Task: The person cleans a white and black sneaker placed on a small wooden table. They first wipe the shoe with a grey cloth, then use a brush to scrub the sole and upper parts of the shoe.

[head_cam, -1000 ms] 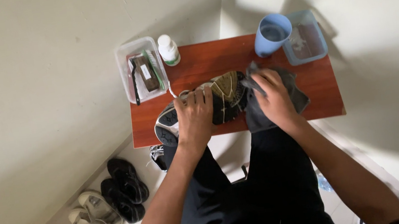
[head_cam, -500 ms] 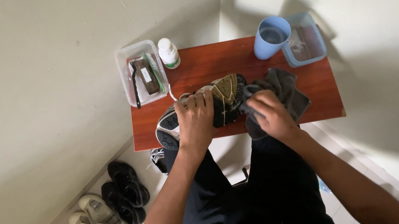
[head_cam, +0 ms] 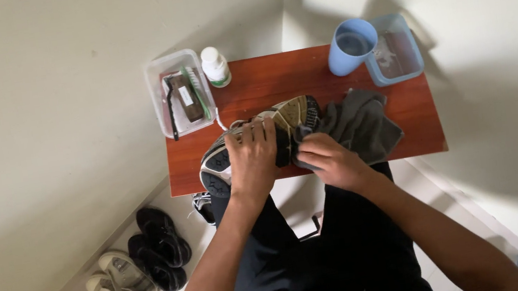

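1. Nearest the camera are the person's own dark trousers and two bare forearms, which reach forward to the near edge of a small reddish-brown wooden counter (head_cam: 257,87).
2. The left hand (head_cam: 252,160) is clamped over the top of a sneaker (head_cam: 251,141), fingers curled across it and pressing it against the near edge of the counter.
3. The sneaker lies on its side with its worn tan and grey sole turned up; its heel hangs a little over the near-left edge, and its toe points toward the middle of the counter.
4. The right hand (head_cam: 333,162) is closed on a bunched fold of a grey cloth (head_cam: 362,124) and presses that fold against the toe end of the sneaker. The two hands are just beside each other, not touching.
5. The rest of the grey cloth lies crumpled on the counter to the right of the sneaker.
6. At the far-left corner stands a clear plastic tub (head_cam: 159,95) holding brushes, with a white bottle (head_cam: 215,66) with a green band just beside it.
7. At the far-right corner a light blue cup (head_cam: 349,50) stands touching a blue-tinted clear container (head_cam: 410,51).
8. On the floor to the left, well apart from the counter, lie dark sandals (head_cam: 162,242) and pale sandals (head_cam: 115,280).
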